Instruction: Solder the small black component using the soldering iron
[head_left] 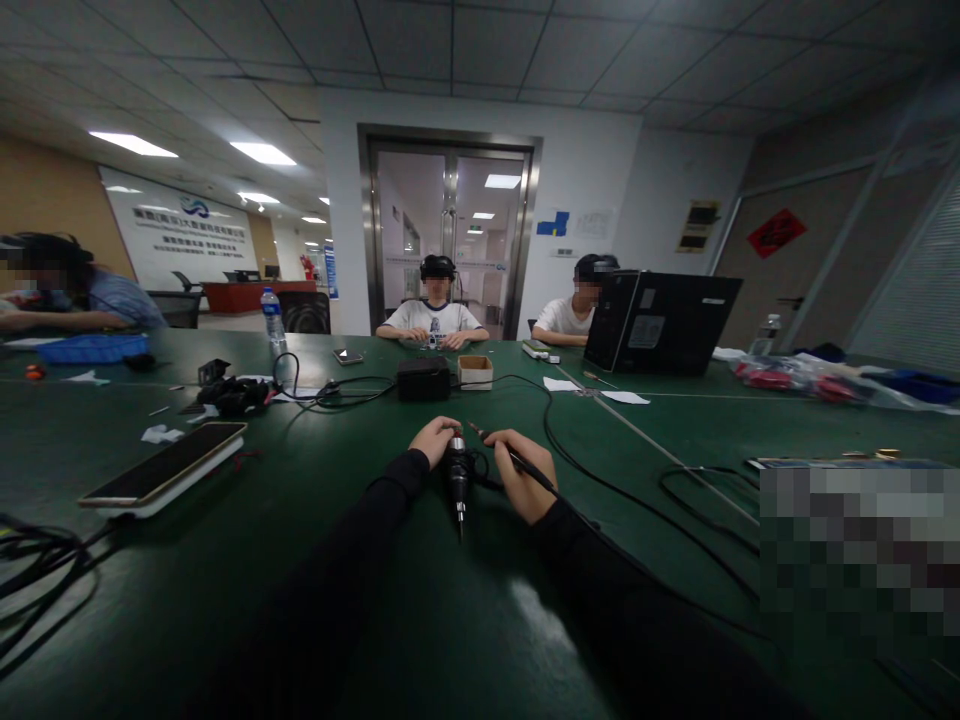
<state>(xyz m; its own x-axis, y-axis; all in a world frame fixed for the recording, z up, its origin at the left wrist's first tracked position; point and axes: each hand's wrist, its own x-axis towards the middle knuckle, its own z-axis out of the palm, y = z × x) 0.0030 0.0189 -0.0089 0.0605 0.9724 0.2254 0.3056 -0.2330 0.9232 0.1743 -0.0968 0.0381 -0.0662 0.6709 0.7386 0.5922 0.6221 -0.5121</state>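
My left hand (433, 440) is curled round the upper end of a black electric screwdriver (458, 487), which lies on the green table (300, 560) with its metal tip pointing toward me. My right hand (525, 473) is closed in a pen-like grip on a thin black tool (517, 460) whose point sticks up to the left. A black cable (637, 500) runs away from the hands to the right. Both my sleeves are black.
A phone on a white block (169, 468) lies at left. A black box (424, 380), a small cardboard box (475, 371), a water bottle (274, 318) and tangled cables sit mid-table. An open laptop (660, 322) stands at right. Three other people sit at the far and left sides.
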